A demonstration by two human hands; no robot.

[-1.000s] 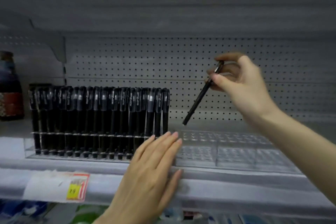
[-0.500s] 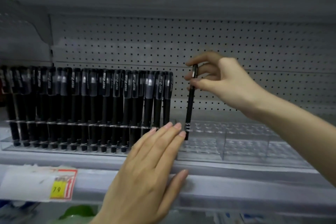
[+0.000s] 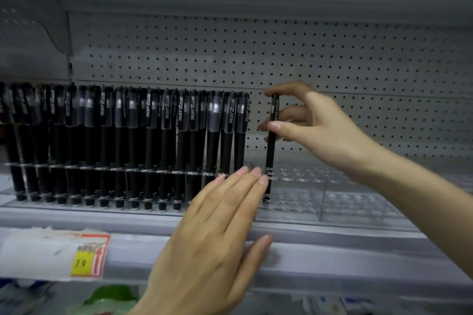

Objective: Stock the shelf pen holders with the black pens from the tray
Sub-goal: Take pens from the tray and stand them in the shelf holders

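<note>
Right hand: the right hand [image 3: 320,130] pinches one black pen [image 3: 270,151] near its cap, upright, with the tip seemingly down a slot at the left end of the empty holder [image 3: 345,199].
Left hand: the left hand [image 3: 212,233] lies flat with straight fingers, bracing that holder's front-left corner.
Jam risk: the clear slots are hard to read, so a tilted push could wedge the tip.
Knock risk: the stocked pens [image 3: 128,140] stand just left of the holder, and a stray knuckle could topple them.
Slide risk: if the bracing hand lifts, the holder may skid on the shelf [image 3: 358,248].
Tray: not in view.

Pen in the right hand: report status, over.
Right hand pinches pen, upright, tip down in clear holder. Left hand flat against holder front. Pen row stands left, apart; slot unblocked.
</note>
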